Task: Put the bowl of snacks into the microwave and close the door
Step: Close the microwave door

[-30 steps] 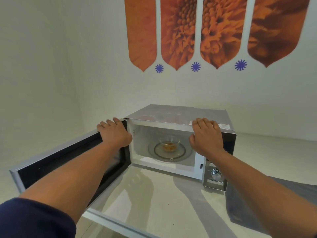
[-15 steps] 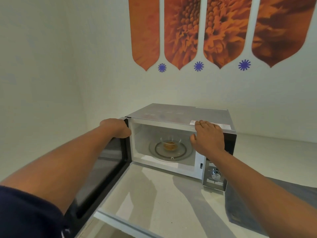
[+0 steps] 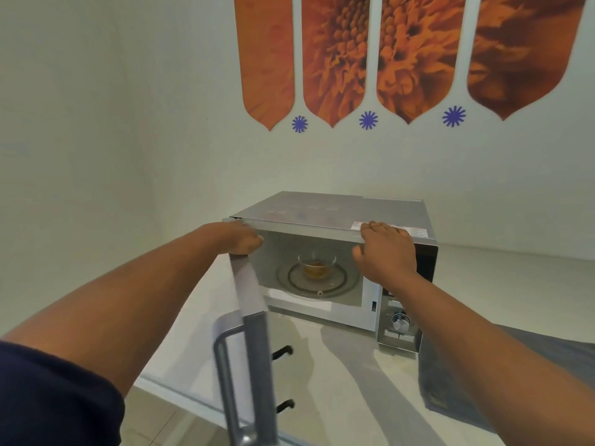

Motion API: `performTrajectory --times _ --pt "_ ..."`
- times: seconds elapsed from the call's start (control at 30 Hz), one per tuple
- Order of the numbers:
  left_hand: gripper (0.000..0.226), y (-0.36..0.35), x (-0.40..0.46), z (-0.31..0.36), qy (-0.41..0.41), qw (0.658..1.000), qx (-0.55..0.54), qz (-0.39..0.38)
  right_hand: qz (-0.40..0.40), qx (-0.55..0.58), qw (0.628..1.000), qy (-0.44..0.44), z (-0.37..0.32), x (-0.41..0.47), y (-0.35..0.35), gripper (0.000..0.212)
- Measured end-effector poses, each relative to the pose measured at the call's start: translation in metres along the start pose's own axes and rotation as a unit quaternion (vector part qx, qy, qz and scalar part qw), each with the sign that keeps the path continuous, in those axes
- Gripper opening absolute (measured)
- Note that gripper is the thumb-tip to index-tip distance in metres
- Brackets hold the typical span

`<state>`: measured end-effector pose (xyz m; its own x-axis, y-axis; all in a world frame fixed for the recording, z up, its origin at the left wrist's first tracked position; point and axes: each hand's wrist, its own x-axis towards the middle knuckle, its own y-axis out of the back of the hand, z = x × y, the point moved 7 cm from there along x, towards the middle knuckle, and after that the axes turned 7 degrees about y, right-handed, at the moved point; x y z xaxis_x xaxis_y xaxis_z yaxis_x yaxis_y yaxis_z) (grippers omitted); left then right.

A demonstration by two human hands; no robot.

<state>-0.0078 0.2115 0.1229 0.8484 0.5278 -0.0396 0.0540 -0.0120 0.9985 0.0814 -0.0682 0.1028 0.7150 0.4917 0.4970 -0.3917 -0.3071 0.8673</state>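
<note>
A silver box-shaped microwave (image 3: 328,209) stands on the pale bench (image 3: 322,365), and the small clear glass bowl of orange-brown snacks (image 3: 317,266) sits inside it on the round glass turntable (image 3: 318,280). The left hand (image 3: 236,237) grips the top edge of the microwave's silver door (image 3: 252,320) (seen edge-on, half open), fingers curled over it. The right hand (image 3: 384,249) rests on the microwave's top front edge, fingers pressed together and bent over the rim, above the control knob (image 3: 400,322).
</note>
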Motion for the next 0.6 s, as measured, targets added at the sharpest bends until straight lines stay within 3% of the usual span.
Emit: performTrajectory --times 0.17,0.27,0.4,0.6 --pt "0.059 -0.001 -0.004 0.037 -0.066 0.993 -0.098 0.024 -0.006 0.031 0.999 0.004 0.006 0.003 0.010 0.038" --pt "0.058 0.000 -0.007 0.057 -0.119 0.980 -0.154 0.041 -0.025 0.084 0.996 -0.017 0.014 0.008 0.017 0.043" --pt "0.058 0.000 -0.006 0.077 -0.185 0.958 -0.209 0.063 -0.053 0.047 0.997 -0.025 0.024 0.008 0.024 0.046" --pt "0.053 -0.001 -0.015 0.118 -0.284 0.938 -0.150 0.127 -0.085 0.088 0.991 -0.054 0.041 0.000 0.027 0.045"
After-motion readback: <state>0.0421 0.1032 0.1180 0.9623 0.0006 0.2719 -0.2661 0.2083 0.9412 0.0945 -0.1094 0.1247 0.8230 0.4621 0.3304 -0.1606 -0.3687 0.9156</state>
